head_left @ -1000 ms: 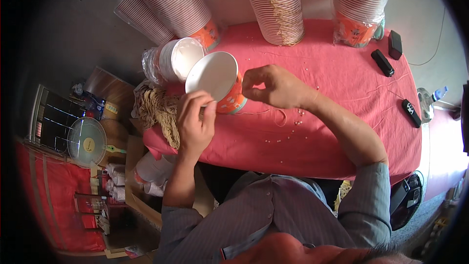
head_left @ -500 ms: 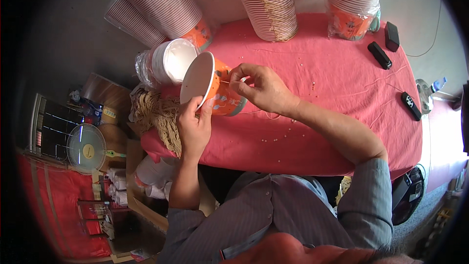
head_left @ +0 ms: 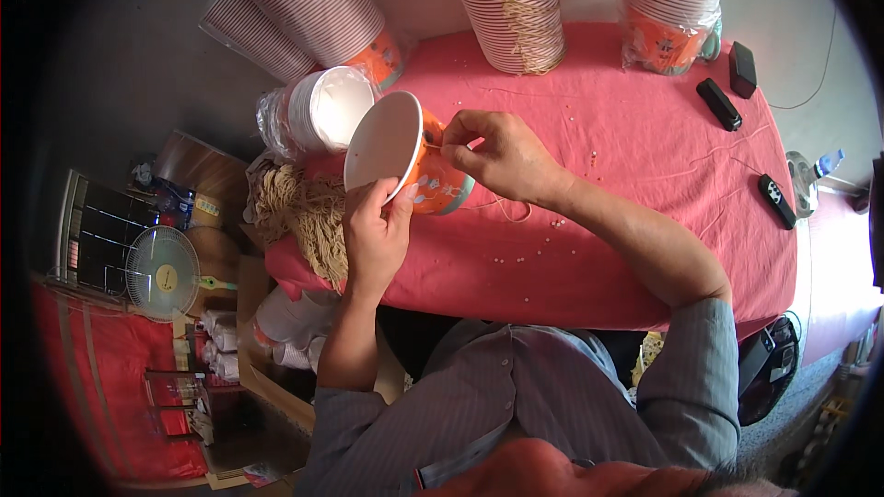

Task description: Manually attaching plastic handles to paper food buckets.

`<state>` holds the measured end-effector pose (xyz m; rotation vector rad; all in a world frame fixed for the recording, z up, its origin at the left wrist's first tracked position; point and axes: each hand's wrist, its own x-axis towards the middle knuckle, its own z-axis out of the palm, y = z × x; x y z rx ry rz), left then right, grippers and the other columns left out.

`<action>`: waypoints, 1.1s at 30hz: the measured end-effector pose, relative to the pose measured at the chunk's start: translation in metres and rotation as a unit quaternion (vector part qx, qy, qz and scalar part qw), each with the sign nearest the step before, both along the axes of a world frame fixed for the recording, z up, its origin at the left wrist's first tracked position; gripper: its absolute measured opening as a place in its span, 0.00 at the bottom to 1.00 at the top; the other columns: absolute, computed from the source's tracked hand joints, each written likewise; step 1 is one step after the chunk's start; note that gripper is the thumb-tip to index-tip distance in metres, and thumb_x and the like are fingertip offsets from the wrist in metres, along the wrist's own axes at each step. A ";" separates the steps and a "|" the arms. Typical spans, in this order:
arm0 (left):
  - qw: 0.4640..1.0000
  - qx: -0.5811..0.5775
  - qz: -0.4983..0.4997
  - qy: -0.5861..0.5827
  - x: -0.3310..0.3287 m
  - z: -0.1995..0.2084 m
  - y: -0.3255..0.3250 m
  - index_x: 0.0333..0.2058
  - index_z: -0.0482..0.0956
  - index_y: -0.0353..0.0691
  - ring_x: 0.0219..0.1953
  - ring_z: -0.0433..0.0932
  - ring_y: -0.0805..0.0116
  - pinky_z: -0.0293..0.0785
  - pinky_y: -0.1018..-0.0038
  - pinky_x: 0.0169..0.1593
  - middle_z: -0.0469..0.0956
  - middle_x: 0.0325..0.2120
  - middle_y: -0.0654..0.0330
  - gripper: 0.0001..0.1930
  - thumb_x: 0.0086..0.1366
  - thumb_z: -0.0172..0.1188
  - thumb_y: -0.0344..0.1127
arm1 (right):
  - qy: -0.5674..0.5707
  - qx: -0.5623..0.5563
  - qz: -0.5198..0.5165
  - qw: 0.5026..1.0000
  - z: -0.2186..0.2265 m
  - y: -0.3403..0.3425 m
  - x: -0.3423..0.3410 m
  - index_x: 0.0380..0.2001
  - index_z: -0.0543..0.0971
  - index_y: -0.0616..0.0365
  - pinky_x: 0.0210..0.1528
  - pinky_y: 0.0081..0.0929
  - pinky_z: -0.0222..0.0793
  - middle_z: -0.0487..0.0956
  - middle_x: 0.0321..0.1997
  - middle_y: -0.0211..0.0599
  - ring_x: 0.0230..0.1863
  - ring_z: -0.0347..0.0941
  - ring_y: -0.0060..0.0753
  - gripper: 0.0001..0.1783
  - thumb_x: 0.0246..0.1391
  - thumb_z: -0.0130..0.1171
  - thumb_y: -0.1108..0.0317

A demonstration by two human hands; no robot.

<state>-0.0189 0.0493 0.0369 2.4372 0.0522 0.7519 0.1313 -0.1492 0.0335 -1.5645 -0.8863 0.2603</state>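
My left hand (head_left: 376,244) grips the rim of an orange printed paper bucket (head_left: 442,186), thumb outside and fingers toward the mouth. The bucket lies tilted on its side above the table, its white inside turned left. At its outer wall, just below the rim, my right hand (head_left: 506,152) pinches a thin cord with thumb and forefinger. A loop of beige cord (head_left: 517,219) hangs below that hand onto the cloth. Where the cord meets the bucket is too small to make out. Close to my left hand, a bundle of beige cords (head_left: 318,225) drapes over the table's left edge.
White bowl-shaped tubs (head_left: 339,106) in plastic lie behind the bucket. Tall bucket stacks stand at the back: left (head_left: 313,0), middle (head_left: 511,23) with cords hanging on it, and right (head_left: 677,0). Small white bits dot the red cloth (head_left: 645,156). Black devices (head_left: 718,104) sit at right.
The bucket and both hands have shifted slightly right. The beige cord loop below my right hand shows more plainly. My left hand keeps its hold on the rim.
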 end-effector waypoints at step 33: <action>0.990 0.080 -0.089 0.076 0.011 0.036 -0.012 0.49 0.82 0.36 0.34 0.85 0.44 0.77 0.55 0.40 0.86 0.32 0.48 0.13 0.79 0.61 0.40 | -0.057 -0.043 -0.009 0.997 -0.017 0.003 0.014 0.40 0.85 0.67 0.51 0.38 0.81 0.89 0.39 0.46 0.43 0.87 0.36 0.11 0.63 0.66 0.68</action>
